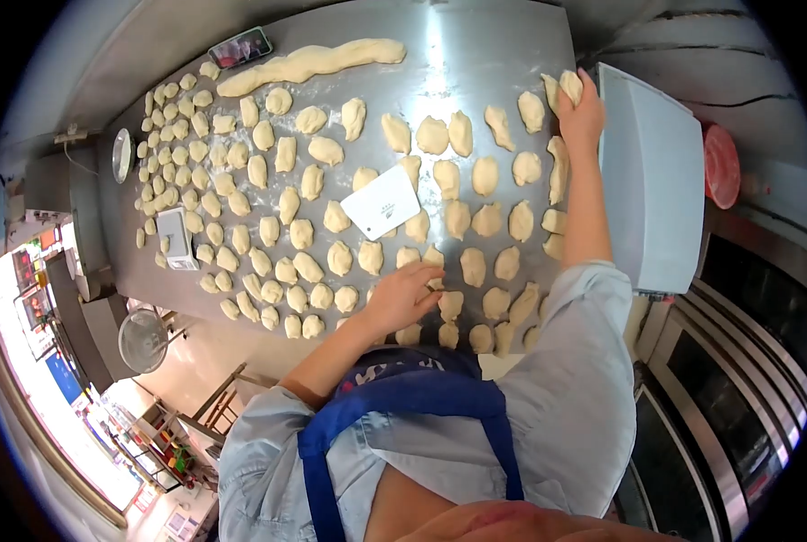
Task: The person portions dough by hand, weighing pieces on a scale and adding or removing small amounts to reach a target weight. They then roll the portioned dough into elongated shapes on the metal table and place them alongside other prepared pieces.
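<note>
At the far right corner of the steel table (503,54), my right hand (581,113) is closed around a piece of dough (570,86). Another dough piece lies right against its fingers, and a long one (558,170) is beside the wrist. My left hand (403,296) is low over the near edge, fingers loosely stretched among dough pieces, its tips by one piece (433,256); the undersides of the fingers are hidden. A white dough scraper (383,203) lies across several pieces in the middle. Many cut dough pieces (326,150) cover the table in loose rows.
A long dough roll (313,66) lies at the back beside a phone (240,47). On the left are a small scale (178,239) and a round metal dish (122,155). A pale box-shaped unit (652,176) stands against the right side, a red basin (721,166) behind it.
</note>
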### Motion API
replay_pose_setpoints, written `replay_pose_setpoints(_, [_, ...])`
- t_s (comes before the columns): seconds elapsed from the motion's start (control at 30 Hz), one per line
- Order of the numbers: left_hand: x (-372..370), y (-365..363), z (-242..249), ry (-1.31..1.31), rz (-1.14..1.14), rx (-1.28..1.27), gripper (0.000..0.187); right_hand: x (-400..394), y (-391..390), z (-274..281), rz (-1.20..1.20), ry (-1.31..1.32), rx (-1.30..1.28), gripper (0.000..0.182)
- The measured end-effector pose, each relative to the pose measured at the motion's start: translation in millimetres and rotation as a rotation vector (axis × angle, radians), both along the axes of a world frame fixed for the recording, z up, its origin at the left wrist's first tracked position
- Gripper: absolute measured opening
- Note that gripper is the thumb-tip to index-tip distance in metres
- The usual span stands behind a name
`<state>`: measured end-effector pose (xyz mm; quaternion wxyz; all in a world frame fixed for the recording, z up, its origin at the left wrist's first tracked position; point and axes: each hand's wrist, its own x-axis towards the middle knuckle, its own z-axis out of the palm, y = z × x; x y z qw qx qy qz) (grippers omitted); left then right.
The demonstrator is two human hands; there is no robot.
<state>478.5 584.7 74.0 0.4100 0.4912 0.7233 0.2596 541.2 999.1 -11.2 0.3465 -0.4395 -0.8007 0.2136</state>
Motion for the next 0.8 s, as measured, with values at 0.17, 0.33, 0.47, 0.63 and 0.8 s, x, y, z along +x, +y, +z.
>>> replay_pose_setpoints(0.17, [3,-6,4,-0.021,0.063,-0.024,0.034,-49,34,-7,0.039,-0.383,0.127,0.048])
replay_pose_setpoints(0.33, [-3,-17,-8,-0.041,0.171,-0.015,0.033,-115,9,-14,0.16,-0.323,0.328,0.049])
replay_pose_setpoints(0.47, [-6,-26,-9,-0.125,0.277,-0.071,0.034,-181,-46,-8,0.544,-0.229,-0.008,0.051])
replay_pose_setpoints(0.63, [-11,-45,-3,-0.181,0.416,-0.051,0.032,-254,-88,-17,0.653,-0.289,-0.01,0.077])
replay_pose_setpoints(0.8, [-30,-91,7,-0.128,0.434,-0.069,0.032,-292,-107,-17,0.68,-0.451,0.015,0.073])
